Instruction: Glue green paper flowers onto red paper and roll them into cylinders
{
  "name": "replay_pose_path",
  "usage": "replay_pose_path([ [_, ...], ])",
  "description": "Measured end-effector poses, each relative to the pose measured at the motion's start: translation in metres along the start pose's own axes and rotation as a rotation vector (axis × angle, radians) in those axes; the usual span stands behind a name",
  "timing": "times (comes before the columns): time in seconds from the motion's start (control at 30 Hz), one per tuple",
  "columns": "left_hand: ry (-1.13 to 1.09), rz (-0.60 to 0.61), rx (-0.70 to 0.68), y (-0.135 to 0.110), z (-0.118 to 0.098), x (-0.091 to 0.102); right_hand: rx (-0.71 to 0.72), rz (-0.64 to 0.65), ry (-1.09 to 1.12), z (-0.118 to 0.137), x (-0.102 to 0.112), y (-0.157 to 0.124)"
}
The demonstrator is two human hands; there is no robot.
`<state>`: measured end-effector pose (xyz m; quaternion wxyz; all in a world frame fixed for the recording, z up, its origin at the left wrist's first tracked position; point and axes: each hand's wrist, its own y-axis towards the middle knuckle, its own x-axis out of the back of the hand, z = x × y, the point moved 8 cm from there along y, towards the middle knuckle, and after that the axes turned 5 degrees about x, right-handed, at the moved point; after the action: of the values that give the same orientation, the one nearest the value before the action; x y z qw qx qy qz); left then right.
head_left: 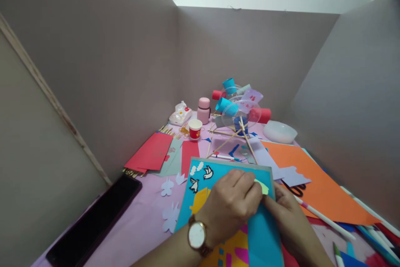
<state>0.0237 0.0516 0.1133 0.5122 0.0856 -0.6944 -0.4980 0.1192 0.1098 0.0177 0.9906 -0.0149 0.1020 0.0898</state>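
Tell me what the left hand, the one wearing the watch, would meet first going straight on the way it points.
The left hand would likely first meet the small pale-green paper piece right by its fingers; the bare right hand seems to lie just beyond, though depth there is unclear.

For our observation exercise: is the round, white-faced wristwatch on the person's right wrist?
No, the wristwatch circles the wrist of the left hand.

The left hand (233, 198), knuckles up and fingers curled, nears the extended thumb of the right hand (286, 213) by the board's (265, 233) far right corner; forearms (170, 248) converge.
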Motion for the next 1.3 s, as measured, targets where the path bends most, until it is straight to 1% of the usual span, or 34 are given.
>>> replay_pose_path([
  [0.1, 0.007, 0.007, -0.009, 0.000, -0.001, -0.002, 0.001, -0.002, -0.008, 0.001, 0.000, 0.000],
  [0.3, 0.034, 0.082, -0.016, 0.001, -0.003, -0.010, 0.012, -0.010, -0.037, 0.004, 0.002, -0.002],
  [0.43, 0.026, 0.104, -0.022, 0.002, -0.003, -0.010, -0.021, -0.018, -0.035, 0.001, 0.003, -0.003],
  [0.63, 0.014, 0.090, -0.029, 0.002, -0.003, -0.011, -0.017, -0.017, -0.030, 0.002, 0.002, -0.003],
  [0.73, -0.043, 0.041, 0.001, 0.002, 0.003, -0.008, -0.022, -0.009, -0.004, 0.001, 0.000, -0.002],
  [0.77, -0.087, 0.007, 0.044, 0.003, 0.009, -0.003, -0.041, -0.008, 0.025, 0.000, -0.001, -0.002],
  [0.83, -0.221, -0.073, 0.197, 0.005, 0.029, 0.012, -0.102, -0.025, 0.114, -0.003, -0.002, -0.002],
  [0.93, -0.470, -0.176, 0.532, 0.003, 0.072, 0.038, -0.168, -0.059, 0.279, 0.000, -0.004, 0.000],
  [0.97, -0.540, -0.211, 0.655, 0.000, 0.086, 0.046, -0.165, -0.067, 0.326, 0.004, -0.004, 0.001],
  [1.0, -0.596, -0.272, 0.776, -0.005, 0.100, 0.055, -0.153, -0.072, 0.365, 0.008, -0.003, 0.003],
  [1.07, -0.680, -0.386, 0.963, -0.016, 0.120, 0.068, -0.103, -0.107, 0.418, 0.020, 0.004, 0.006],
  [1.1, -0.717, -0.431, 1.023, -0.020, 0.127, 0.070, -0.080, -0.134, 0.434, 0.025, 0.011, 0.007],
  [1.17, -0.821, -0.484, 1.063, -0.023, 0.133, 0.067, -0.080, -0.178, 0.458, 0.032, 0.026, 0.006],
  [1.23, -0.934, -0.475, 1.049, -0.023, 0.132, 0.058, -0.117, -0.216, 0.478, 0.036, 0.043, 0.001],
  [1.3, -1.013, -0.436, 1.028, -0.021, 0.128, 0.050, -0.172, -0.245, 0.512, 0.038, 0.059, -0.007],
])
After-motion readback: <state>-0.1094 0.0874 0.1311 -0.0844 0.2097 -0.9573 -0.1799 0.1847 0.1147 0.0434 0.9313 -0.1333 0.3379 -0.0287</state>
